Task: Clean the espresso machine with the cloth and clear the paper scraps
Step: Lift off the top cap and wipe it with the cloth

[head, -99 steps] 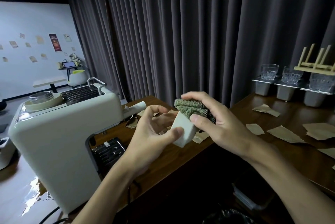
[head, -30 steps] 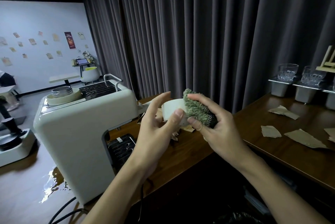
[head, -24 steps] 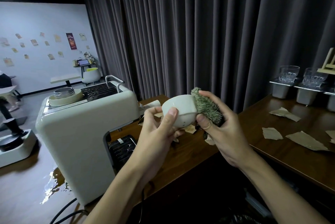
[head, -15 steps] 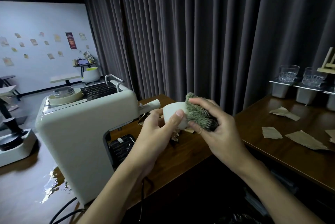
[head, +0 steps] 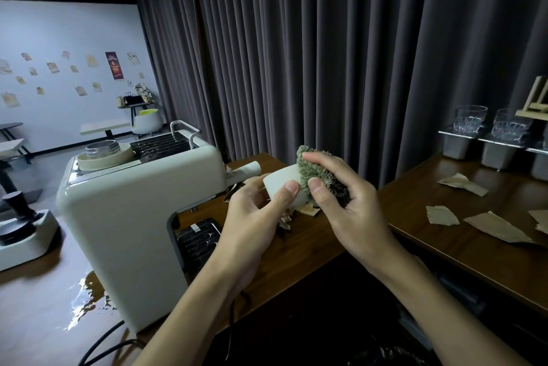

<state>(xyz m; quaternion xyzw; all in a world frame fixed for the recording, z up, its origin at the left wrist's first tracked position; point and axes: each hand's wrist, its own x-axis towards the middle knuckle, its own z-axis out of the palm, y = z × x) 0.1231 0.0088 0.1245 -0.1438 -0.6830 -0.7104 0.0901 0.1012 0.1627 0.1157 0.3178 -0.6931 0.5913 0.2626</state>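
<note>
A cream espresso machine (head: pixel 130 229) stands on the dark wooden counter at the left, its black drip tray (head: pixel 197 236) at the front. My left hand (head: pixel 255 217) grips a small white cup-like part (head: pixel 281 182) in front of the machine. My right hand (head: pixel 344 202) grips a green cloth (head: pixel 311 167) and presses it against that part's right end. Brown paper scraps lie on the counter: one scrap (head: pixel 441 215) and a larger scrap (head: pixel 498 227) at the right, another scrap (head: pixel 462 184) farther back, and a few half hidden under my hands.
Glass tumblers (head: pixel 470 119) stand on metal containers at the back right, beside a small wooden stand (head: pixel 533 101). A tamper station (head: pixel 20 226) sits at the far left. A black cable (head: pixel 100 351) runs from the machine. Dark curtains hang behind the counter.
The white part has turned in my left hand while my right hand rubbed the cloth over it. The view shifted slightly; the machine and scraps stayed put.
</note>
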